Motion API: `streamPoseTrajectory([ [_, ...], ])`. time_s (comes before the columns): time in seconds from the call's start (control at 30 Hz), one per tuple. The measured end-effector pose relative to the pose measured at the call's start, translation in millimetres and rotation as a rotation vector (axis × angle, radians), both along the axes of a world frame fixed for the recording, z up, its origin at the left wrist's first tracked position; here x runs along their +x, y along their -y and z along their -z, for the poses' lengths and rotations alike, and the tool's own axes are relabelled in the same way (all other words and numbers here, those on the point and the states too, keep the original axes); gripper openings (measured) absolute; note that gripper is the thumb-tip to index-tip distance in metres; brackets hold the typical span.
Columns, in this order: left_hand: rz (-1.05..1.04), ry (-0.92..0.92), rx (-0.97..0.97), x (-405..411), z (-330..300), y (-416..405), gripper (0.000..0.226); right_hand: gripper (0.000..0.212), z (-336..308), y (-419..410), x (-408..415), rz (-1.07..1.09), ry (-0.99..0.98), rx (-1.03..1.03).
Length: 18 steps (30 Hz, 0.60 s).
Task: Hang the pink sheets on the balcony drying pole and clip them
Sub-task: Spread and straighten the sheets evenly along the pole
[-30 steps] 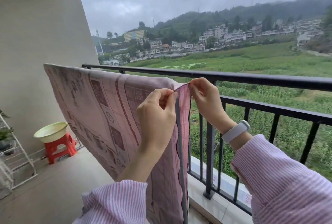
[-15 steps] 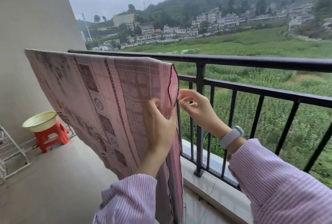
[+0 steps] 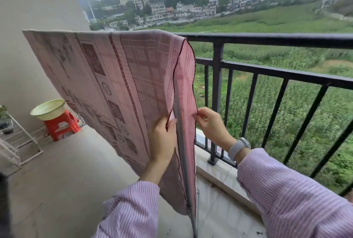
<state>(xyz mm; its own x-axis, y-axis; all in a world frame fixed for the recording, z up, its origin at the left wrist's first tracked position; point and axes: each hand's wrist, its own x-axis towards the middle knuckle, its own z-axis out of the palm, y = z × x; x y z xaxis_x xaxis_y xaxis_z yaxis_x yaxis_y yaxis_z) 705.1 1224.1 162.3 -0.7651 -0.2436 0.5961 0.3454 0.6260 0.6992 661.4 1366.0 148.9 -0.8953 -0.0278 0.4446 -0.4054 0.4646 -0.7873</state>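
Sheet (image 3: 118, 77) draped over pole, filling left-centre of frame. Left hand (image 3: 162, 138) pinches near layer's hem, right hand (image 3: 211, 125) pinches far layer's; likely evening both edges before clipping.

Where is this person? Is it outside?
Most likely a home balcony, high above the ground. A black railing runs along the edge, with green fields beyond it, and a pink sheet hangs drying beside a basin on a red stool.

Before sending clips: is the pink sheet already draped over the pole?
Draped: the pink sheet hangs in two layers, left hand and right hand pinching an edge each.
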Motion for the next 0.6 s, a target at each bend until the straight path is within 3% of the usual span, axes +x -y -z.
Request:
streamPoseTrajectory([
  [0.37, 0.068, 0.029, -0.002, 33.7, 23.9, -13.2, 0.022, 0.007, -25.7, -13.4, -3.8, 0.070, -0.208, -0.052],
  [0.6, 0.127, 0.031, -0.095, 20.3, 29.8, -25.7, 0.016, 0.013, 1.0, -15.7, 3.1, 0.077, -0.117, -0.138],
])
